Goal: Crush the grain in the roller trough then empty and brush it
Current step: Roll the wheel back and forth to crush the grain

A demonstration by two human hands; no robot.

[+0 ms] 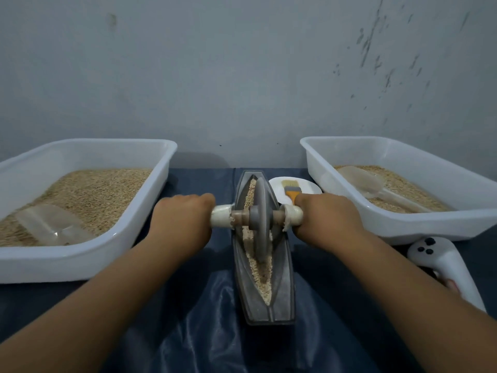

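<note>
A: Head view, starting at the hands: what are they doing?

B: The left hand (180, 217) is curled round the white-wrapped left end of the wooden axle handle (221, 215), and the right hand (328, 214) grips the white-wrapped right end the same way. Between them the grey stone roller disc (259, 220) stands upright on edge in the groove of the long grey boat-shaped trough (285, 281).

A: And the grain?

B: The pale crushed grain in the trough (260, 278) lies along the groove on both sides of the disc, towards the far tip and towards the near end. The trough runs lengthways away from the person on the dark blue shiny table cloth (215, 313).

A: How much room at the sides?

B: Each hand sits over a strip of bare cloth. The left white rectangular plastic tub of grain (150, 211) has its near right corner close to the left forearm, with a clear plastic scoop (48, 224) lying in it. The right white plastic tub of grain (403, 224) has its front rim just beside the right wrist, and a translucent scoop with a long handle (376, 187) rests in it.

A: Anything behind the right hand?

B: A small white round plate (306, 185) carrying an orange-handled pastry brush (291, 190), between the trough and the right tub; the handle's near end is hidden by the hand. A white handheld controller with dark buttons (441, 262) lies by the right forearm, under the tub's front edge. A grey wall (242, 76) closes the far side.
</note>
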